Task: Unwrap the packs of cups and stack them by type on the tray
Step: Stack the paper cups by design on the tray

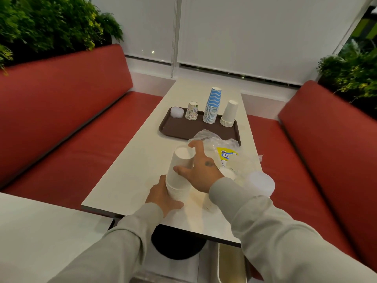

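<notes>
Steadying a tall stack of plain white paper cups [179, 176] on the table [126, 180], just short of the brown plastic tray [177, 129], the left hand [163, 198] cups its base while the right hand [201, 166] curls round its top, likely keeping it straight for lifting.

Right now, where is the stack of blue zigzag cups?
In the head view, the blue stack stands on the brown tray, between the floral cups (left) and white cups (right).
</notes>
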